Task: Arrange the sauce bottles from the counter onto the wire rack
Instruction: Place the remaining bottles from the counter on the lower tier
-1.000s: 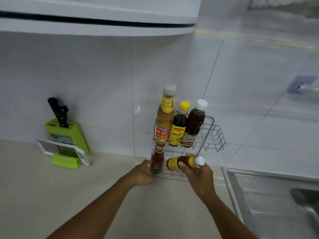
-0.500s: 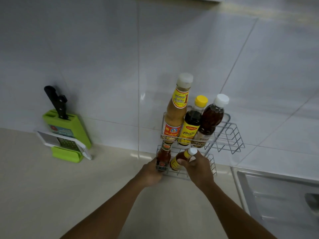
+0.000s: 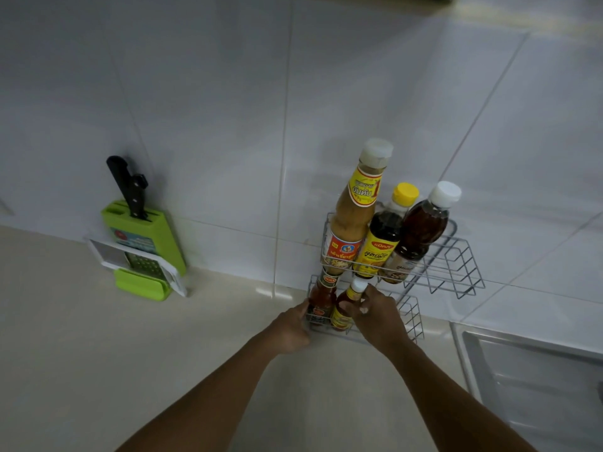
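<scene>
1. At the far left, a green plastic knife block [image 3: 148,236] stands against the white tiled wall [image 3: 228,109], with a black-handled knife [image 3: 129,187] stuck in its top.
2. A white and green grater [image 3: 143,272] leans on the front of the block, on the pale counter [image 3: 98,370].
3. The left hand [image 3: 290,331] is closed on the left front corner of the silver wire rack [image 3: 456,265].
4. On the low shelf, a small red sauce bottle [image 3: 321,300] stands at the left.
5. Just right of it, the right hand [image 3: 375,313] holds a small yellow-label bottle with a white cap [image 3: 346,309], fingers wrapped round it, inside the low shelf.
6. On the top shelf, left to right, stand a tall tan sauce bottle [image 3: 354,216], a dark bottle with a yellow cap [image 3: 385,233] and a brown bottle with a white cap [image 3: 421,230].
7. At the far right, a steel sink [image 3: 535,386] is set in the counter.
</scene>
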`<state>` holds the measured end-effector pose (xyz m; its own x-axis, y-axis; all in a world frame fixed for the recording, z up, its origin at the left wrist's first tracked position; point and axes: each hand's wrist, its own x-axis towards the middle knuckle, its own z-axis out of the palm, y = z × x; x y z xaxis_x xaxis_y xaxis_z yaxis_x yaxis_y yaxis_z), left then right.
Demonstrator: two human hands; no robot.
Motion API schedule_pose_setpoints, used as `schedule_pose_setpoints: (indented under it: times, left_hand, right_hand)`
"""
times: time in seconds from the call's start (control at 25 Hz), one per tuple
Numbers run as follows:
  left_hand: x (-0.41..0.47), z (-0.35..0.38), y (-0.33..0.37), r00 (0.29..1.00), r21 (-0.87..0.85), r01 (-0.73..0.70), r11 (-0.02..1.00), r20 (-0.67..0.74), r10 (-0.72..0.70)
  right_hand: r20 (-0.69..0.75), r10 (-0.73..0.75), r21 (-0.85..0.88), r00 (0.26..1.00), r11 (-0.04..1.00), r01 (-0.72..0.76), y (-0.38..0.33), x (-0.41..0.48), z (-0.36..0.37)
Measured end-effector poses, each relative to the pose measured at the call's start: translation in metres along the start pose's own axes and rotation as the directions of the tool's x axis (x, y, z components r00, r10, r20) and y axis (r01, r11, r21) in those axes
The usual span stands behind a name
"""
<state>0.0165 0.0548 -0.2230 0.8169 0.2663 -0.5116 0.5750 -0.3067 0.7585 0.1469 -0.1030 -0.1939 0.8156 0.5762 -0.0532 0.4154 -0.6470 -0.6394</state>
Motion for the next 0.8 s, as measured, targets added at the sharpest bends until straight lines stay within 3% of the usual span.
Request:
schedule_pose_setpoints:
  times: [0.28, 0.56, 0.68, 0.8]
  left_hand:
    - [-0.012, -0.007, 0.005, 0.999, 0.005, 0.025, 1.000, 0.044, -0.026]
    - [-0.060, -0.037, 0.019, 0.998, 0.115, -0.033, 0.993, 0.047, 0.028]
    - [-0.076, -0.054, -0.004, 0.997, 0.078, -0.062, 0.995, 0.050, 0.058]
    - [-0.098, -0.068, -0.044, 0.996, 0.088, -0.084, 0.993, 0.046, 0.080]
  right_hand:
    - [0.062, 0.049, 0.081, 0.997, 0.995, -0.054, 0.008, -0.012, -0.002]
    - [-0.011, 0.026, 0.084, 1.000, 0.996, -0.025, -0.012, -0.050, -0.017]
    - [-0.024, -0.013, 0.092, 1.000, 0.996, 0.015, -0.024, -0.075, -0.016]
    - [0.064, -0.078, 0.106, 0.995, 0.992, 0.071, -0.047, -0.102, -0.009]
